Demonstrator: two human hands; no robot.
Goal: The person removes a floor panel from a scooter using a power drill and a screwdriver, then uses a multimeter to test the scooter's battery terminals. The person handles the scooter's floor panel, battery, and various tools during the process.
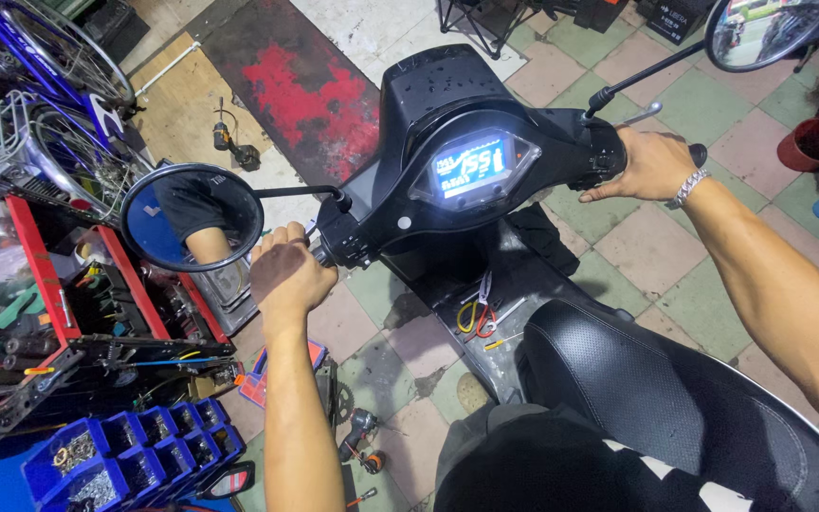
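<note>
While left hand (288,275) and right hand (651,163) grip scooter handlebar (466,161) ends, red tool cart (68,313) crowding left.

Right mirror (772,33) cut off above.

A checkered tile floor (675,256) with red paint stains (305,90), cluttered by a red tool cart (45,275).

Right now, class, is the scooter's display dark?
No: the display glows blue and white between the left hand and right hand, which grip the handlebar ends.
</note>
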